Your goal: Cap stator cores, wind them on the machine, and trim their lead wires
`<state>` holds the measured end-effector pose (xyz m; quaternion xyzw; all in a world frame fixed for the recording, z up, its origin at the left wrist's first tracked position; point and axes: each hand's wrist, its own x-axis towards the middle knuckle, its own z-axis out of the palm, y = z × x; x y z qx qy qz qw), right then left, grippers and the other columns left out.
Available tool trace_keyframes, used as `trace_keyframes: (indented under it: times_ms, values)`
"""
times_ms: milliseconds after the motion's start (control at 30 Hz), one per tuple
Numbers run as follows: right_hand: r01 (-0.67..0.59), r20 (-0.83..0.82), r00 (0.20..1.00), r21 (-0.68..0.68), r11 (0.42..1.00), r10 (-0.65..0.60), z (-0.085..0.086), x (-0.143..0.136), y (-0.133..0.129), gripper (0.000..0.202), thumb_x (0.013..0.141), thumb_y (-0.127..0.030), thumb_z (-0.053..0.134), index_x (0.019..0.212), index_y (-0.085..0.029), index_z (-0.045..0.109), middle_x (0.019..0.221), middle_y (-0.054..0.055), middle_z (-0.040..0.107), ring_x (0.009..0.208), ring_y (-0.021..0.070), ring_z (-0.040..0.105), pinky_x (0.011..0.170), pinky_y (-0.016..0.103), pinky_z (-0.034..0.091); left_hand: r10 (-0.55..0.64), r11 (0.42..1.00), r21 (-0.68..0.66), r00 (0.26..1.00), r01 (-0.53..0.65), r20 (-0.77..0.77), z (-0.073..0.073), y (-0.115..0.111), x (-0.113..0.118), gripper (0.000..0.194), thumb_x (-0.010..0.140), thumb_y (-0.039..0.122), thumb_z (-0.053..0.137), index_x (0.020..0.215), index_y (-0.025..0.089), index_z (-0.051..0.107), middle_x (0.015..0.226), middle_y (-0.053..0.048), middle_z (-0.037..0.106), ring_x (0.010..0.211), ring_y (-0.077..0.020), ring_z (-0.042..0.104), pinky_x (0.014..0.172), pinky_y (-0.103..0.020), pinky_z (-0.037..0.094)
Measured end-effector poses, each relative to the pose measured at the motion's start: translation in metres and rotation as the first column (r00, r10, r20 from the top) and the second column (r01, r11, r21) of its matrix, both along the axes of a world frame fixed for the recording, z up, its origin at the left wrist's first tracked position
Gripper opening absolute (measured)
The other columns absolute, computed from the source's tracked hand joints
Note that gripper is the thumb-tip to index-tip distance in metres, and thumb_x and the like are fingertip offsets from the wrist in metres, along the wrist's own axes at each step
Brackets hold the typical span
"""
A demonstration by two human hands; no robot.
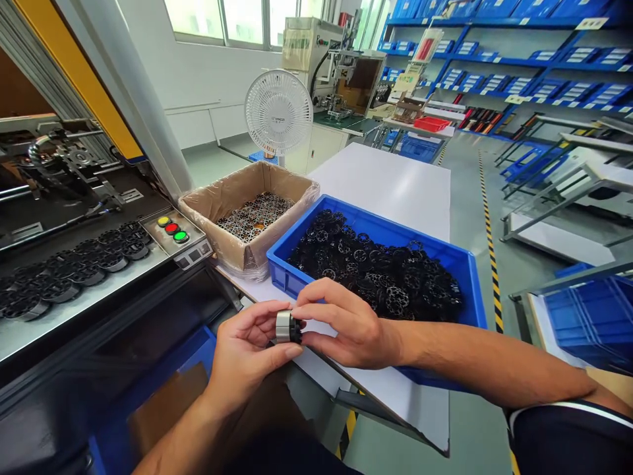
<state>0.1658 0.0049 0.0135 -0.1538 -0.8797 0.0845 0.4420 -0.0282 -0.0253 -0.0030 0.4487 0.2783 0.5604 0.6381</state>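
Between my two hands is a short silver metal ring, which looks like a motor stator core (pixel 283 327), with a black toothed plastic piece (pixel 295 329) on its right end. My left hand (pixel 247 340) is closed around the metal part, thumb below and fingers behind. The fingertips of my right hand (pixel 343 324) pinch the black plastic end from the right. Just behind my hands, a blue bin (pixel 277 269) holds a heap of black plastic pieces of similar toothed shape. Fingers hide part of the join between metal and plastic.
A plastic-lined cardboard box (pixel 237 254) of silver ring-shaped parts stands beside the bin on the white table (pixel 395 178). At left is a machine with coloured buttons (pixel 172 228) and rows of black-and-silver assemblies (pixel 93 264). A white fan (pixel 278 112) stands behind.
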Motion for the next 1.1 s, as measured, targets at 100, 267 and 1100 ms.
trace_keyframes:
  times_ms: [100,267,1100]
  values:
    - [0.012,0.001,1.000,0.049,0.999,-0.013,-0.0014,0.0011,0.0013,0.037,0.092,-0.027,0.068,0.123,-0.011,0.056,0.101,0.014,0.063,0.094,0.0209,0.062,0.081,0.038,0.060,-0.011,1.000,-0.017,1.000,0.011,-0.004,0.0006,-0.0010,-0.0006,0.044,0.063,0.001,0.085,0.100,0.023,0.079,0.088,-0.005,0.081,0.080,-0.0177,0.077,0.073,-0.021,0.062]
    - [-0.002,0.021,1.000,0.057,0.998,0.001,-0.0005,0.0024,0.0030,0.032,0.089,-0.018,0.069,0.118,-0.010,0.058,0.105,0.016,0.064,0.098,0.0209,0.063,0.084,0.038,0.060,0.024,1.000,0.005,0.999,-0.024,-0.022,0.0028,-0.0010,0.0002,0.045,0.060,-0.003,0.084,0.097,0.022,0.079,0.087,-0.003,0.081,0.076,-0.0152,0.077,0.069,-0.015,0.060]
    - [0.027,0.050,0.998,0.179,0.983,-0.036,0.0018,0.0061,0.0091,0.030,0.087,-0.030,0.073,0.105,-0.008,0.064,0.096,0.016,0.069,0.091,0.0219,0.065,0.081,0.040,0.061,-0.027,0.999,-0.042,1.000,0.028,0.005,-0.0024,0.0013,0.0012,0.044,0.061,0.000,0.085,0.097,0.024,0.080,0.084,-0.003,0.081,0.074,-0.0146,0.076,0.069,-0.017,0.060]
